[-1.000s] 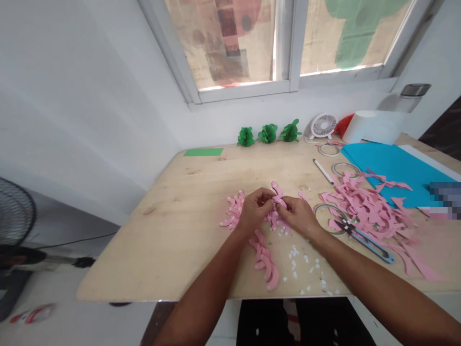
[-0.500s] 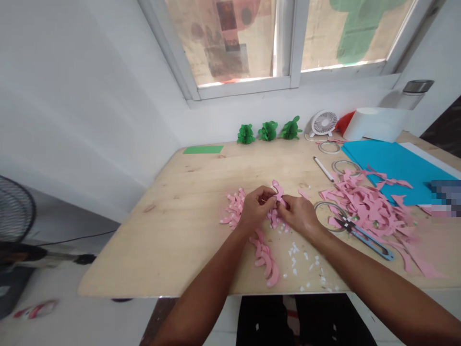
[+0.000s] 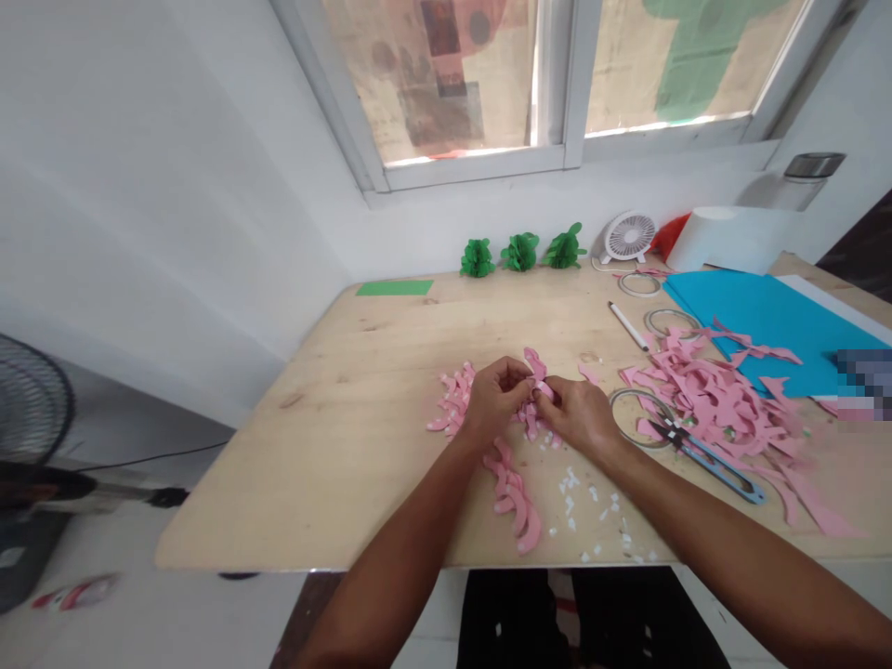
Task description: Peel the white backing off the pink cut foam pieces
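Observation:
Between the fingertips of both hands is a curved pink paper cutout (image 3: 535, 362), its upper end sticking up above the fingers. My left hand (image 3: 496, 395) pinches it from the left and my right hand (image 3: 580, 412) from the right; the fingertips nearly meet. To the left of my left hand lies a pile of pink cutouts with white tabs (image 3: 452, 400). More pink cutouts are partly hidden under the hands. Below my left wrist, a row of overlapping curved pink pieces (image 3: 516, 502) runs toward the table's front edge. Small white scraps (image 3: 570, 492) are scattered below my right hand.
Pink paper offcuts (image 3: 717, 390) heap on the right, with blue-handled scissors (image 3: 721, 469) and a tape roll (image 3: 613, 413) beside them. Blue sheets (image 3: 753, 311), a white pen (image 3: 628, 326), a small fan (image 3: 629, 237) and green paper figures (image 3: 520, 252) stand or lie farther back.
The pink cutout between my fingers has turned slightly, and its lower part now shows as folded over at the fingertips. Both hands stay in nearly the same place.

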Demonstrator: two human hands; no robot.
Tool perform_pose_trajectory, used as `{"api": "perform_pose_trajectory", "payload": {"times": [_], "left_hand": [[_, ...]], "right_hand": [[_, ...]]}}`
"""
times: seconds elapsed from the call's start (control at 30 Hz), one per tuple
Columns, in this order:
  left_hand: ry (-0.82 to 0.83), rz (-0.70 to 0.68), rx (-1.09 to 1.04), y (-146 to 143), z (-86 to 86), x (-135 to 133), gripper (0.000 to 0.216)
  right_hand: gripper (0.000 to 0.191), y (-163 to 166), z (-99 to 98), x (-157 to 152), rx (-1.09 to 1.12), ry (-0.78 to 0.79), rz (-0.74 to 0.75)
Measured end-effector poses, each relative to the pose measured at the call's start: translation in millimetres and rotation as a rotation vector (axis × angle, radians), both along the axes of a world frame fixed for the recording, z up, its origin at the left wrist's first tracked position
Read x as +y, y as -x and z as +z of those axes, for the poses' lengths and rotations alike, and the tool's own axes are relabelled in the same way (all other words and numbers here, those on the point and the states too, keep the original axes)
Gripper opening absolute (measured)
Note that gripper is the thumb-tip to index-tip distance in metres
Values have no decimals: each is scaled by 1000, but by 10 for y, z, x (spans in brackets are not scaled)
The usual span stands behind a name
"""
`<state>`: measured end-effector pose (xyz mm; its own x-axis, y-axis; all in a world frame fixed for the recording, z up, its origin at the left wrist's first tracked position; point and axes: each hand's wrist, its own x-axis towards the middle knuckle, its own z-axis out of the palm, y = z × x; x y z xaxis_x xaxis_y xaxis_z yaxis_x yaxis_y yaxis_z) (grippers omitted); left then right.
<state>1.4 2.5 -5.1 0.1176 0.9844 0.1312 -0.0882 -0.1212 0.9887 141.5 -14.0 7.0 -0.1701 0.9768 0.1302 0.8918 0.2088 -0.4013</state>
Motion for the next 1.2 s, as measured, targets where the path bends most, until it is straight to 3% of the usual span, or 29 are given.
{"api": "perform_pose_trajectory", "payload": {"times": [0.23, 0.47, 0.6, 0.97, 1.2], "left_hand": [[64, 17, -70, 35, 121, -7, 18], [104, -61, -150, 86, 142, -6, 19], [105, -112, -200, 113, 131, 12, 18], [103, -85, -185, 122, 159, 17, 19], [98, -108, -159, 126, 164, 14, 22]], "right_hand": [[41, -26, 36, -2, 363, 18, 103], [40, -33, -64, 58, 853, 183, 162], [38, -33, -43, 64, 908, 181, 183], [32, -35, -38, 78, 1017, 246, 174], [26, -32, -72, 92, 1242, 357, 141]]}}
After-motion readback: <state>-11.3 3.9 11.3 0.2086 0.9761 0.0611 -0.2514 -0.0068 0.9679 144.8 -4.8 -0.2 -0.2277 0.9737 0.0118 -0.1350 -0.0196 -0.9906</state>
